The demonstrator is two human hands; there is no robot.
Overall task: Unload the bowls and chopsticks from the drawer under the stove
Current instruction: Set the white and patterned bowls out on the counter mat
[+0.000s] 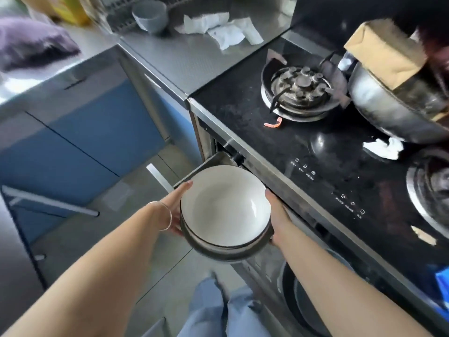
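White-glazed bowls (224,210), stacked, are hanging over the open drawer (194,172), the left hand (176,210) and right hand (277,218) pressing flat against opposite sides. Keeping the stack level and palms squeezing evenly looks wise while carrying it toward the counter (194,62).

Home kitchen: gas stove (301,93) burners, steel countertop (184,57), blue cabinets (97,122), wok (393,110).

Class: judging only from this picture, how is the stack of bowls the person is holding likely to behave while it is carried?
The stack of bowls looks glazed ceramic, so probably heavy and breakable. The left hand and right hand clasp opposite sides, suggesting weight. The glossy surfaces could be slippery, and the nested bowls may shift if tilted.
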